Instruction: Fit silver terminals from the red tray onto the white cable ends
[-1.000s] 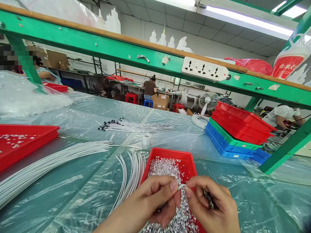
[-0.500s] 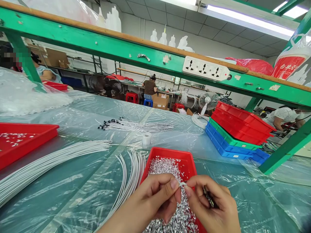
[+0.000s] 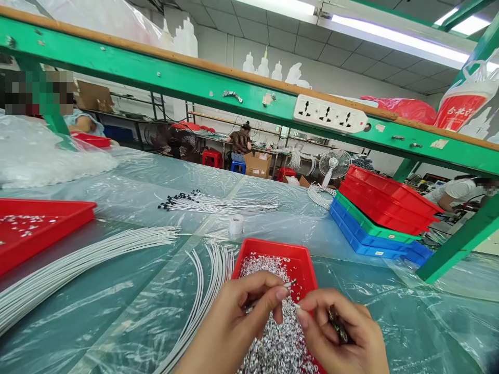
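Pinching a white wire [image 3: 289,284] whose tip points up-right, the left hand [image 3: 241,322].

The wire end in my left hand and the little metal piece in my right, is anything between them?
Nothing visible. The wire end at the left hand and the metal piece at the right hand are apart, with only open space above the red tray.

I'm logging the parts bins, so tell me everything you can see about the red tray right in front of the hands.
The red tray is a shallow, rectangular, plastic-looking bin with low walls, lying flat on the clear plastic sheet covering the bench. It is heaped with small shiny silver metal pieces. White wires lie just beside its left edge. Both hands, left and right, hover over its near end, which they hide.
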{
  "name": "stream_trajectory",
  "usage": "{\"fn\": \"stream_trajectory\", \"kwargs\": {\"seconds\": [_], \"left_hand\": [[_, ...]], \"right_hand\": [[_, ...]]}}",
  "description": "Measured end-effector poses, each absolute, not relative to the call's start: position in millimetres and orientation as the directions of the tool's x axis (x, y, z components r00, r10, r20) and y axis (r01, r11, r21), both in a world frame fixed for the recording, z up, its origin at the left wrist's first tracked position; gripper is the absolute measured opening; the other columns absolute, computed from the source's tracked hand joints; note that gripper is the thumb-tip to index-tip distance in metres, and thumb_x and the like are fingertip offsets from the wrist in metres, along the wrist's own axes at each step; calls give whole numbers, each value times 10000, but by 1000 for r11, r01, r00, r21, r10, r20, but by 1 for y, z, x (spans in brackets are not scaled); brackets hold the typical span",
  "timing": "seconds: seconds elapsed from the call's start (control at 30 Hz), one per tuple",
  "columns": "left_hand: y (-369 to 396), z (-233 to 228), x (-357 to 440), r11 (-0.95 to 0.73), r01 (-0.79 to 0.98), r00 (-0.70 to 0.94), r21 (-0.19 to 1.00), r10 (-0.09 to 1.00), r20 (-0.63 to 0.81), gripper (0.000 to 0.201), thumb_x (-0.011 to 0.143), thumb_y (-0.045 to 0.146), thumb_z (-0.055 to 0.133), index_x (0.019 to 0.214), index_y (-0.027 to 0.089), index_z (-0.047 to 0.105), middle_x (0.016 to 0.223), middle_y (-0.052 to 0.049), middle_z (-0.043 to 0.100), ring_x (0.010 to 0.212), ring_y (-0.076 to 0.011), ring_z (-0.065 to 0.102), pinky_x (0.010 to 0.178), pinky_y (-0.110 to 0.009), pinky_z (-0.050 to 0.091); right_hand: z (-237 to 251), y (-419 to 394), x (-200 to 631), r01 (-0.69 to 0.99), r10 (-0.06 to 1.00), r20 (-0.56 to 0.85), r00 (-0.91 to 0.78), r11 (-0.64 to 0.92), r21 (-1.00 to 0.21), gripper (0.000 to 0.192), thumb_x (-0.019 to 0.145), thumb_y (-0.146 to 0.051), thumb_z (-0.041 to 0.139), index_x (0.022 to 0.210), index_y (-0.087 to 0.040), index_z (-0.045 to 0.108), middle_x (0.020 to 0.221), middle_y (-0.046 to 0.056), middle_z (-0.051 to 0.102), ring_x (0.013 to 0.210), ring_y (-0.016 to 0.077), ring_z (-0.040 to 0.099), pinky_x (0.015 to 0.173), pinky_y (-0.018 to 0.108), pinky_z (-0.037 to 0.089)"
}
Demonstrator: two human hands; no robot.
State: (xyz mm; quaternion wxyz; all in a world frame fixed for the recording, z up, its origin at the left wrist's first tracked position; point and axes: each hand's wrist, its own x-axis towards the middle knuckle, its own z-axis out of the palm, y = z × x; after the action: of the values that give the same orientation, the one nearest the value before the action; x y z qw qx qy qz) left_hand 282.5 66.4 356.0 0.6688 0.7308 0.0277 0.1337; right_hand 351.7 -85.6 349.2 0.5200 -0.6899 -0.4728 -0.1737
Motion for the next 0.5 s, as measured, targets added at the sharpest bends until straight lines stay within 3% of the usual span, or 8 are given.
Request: {"fn": "stream_trajectory", "kwargs": {"seconds": [0.1,0.3,0.4,0.5], "left_hand": [[71,353,288,-60,-151,955,987,249,161,310,868,439,573,735,161,607,631,4,581,454,-75,375,428,-218,256],[73,354,287,9,-200,958,980,209,194,373,892,512,510,810,156,578,668,-26,640,417,-66,427,419,-206,301],[70,354,285,35,-219,954,975,219,207,379,910,526,481,888,155,556,658,-31,654,397,-70,433,393,-203,291],[67,353,283,35,-258,941,965,234,243,366,924,513,470,904,153,530,634,-26,652,388,-69,433,391,-201,304]], "right_hand": [[349,-88,351,839,462,740,489,-17,-543,102,845,-141,604,804,-221,652,487,-90,373,345,92,354,361,176,333],[357,-90,375,797,444,704,554,-40,-603,104,909,-207,595,836,-218,668,557,-71,453,418,88,383,391,161,301],[360,-90,387,782,474,673,568,-58,-620,204,942,-269,552,809,-166,668,599,-33,535,460,104,427,403,173,309],[359,-90,393,764,459,659,596,-71,-641,285,943,-330,557,743,-144,639,597,-22,515,487,116,423,434,182,328]]}}
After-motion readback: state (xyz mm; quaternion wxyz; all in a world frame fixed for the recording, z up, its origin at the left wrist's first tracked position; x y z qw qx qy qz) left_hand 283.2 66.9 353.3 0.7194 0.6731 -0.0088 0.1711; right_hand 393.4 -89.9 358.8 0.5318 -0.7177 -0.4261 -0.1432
